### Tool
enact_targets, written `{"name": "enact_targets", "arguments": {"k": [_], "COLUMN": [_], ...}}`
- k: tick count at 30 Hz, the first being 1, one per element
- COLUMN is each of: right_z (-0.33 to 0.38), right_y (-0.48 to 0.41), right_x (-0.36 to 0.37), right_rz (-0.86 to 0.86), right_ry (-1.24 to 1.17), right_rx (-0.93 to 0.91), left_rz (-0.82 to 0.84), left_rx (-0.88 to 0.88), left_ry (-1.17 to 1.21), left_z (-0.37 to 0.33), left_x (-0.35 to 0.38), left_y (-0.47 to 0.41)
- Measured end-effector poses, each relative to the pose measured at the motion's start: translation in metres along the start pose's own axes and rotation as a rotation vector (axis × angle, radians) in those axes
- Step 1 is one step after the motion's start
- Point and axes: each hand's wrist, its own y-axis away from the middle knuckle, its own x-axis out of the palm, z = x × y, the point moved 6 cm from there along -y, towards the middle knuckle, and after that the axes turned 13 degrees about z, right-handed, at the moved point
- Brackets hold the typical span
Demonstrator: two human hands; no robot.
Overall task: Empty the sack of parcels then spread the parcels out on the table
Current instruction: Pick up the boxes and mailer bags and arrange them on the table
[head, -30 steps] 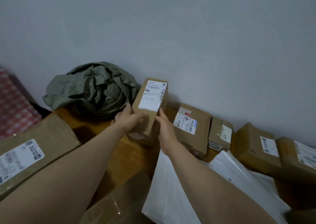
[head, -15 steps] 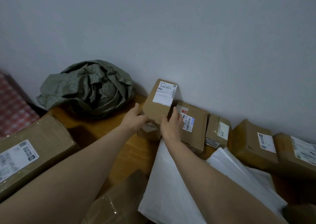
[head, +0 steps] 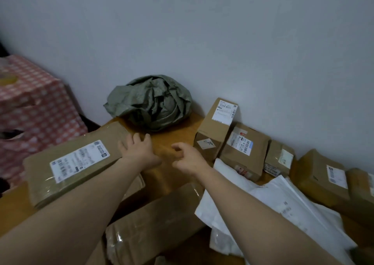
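The crumpled green sack (head: 150, 101) lies at the back of the wooden table (head: 178, 127) against the wall. A tall cardboard parcel (head: 215, 126) with a white label leans at the wall, beside a row of brown boxes (head: 245, 149). My left hand (head: 138, 148) has its fingers spread, resting at the near corner of a large flat brown parcel (head: 77, 163). My right hand (head: 187, 158) hovers over bare table with fingers loosely curled, holding nothing, a little left of the tall parcel.
White plastic mailers (head: 273, 210) lie at the right front. A long taped carton (head: 151, 224) sits under my arms. More brown boxes (head: 321, 173) line the wall to the right. A red checked cloth (head: 34, 111) covers something left of the table.
Both hands let go of the tall labelled parcel, which now stands against the wall. They pulled back and leftward; the left hand now rests on the large flat parcel.
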Motion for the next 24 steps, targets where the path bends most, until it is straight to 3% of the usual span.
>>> {"name": "enact_targets", "arguments": {"k": [3,6,10,13,17,19,21,24], "right_z": [0.005,0.007,-0.001,0.0,0.001,0.007,0.015,0.015], "right_y": [0.015,0.033,0.038,0.041,0.044,0.042,0.039,0.038], "right_x": [0.039,0.062,0.088,0.088,0.051,0.029,0.011,-0.008], "right_rz": [0.489,0.698,0.696,0.63,0.527,0.478,0.435,0.377], "right_ry": [0.323,0.778,1.052,1.077,0.916,0.869,0.824,0.702], "right_rx": [0.128,0.208,0.195,0.141,0.178,0.183,0.178,0.154], "left_rz": [0.073,0.094,0.083,0.096,0.499,0.595,0.513,0.386], "left_rx": [-0.029,-0.035,0.018,0.107,0.207,0.218,0.253,0.29], "left_ry": [0.024,0.046,0.029,0.033,0.344,0.133,-0.146,-0.136], "left_z": [0.023,0.041,0.045,0.037,0.019,0.009,0.0,-0.008], "left_x": [0.014,0.027,0.034,0.031,0.031,0.031,0.028,0.014], "left_y": [0.014,0.024,0.035,0.042,0.055,0.065,0.071,0.069]}}
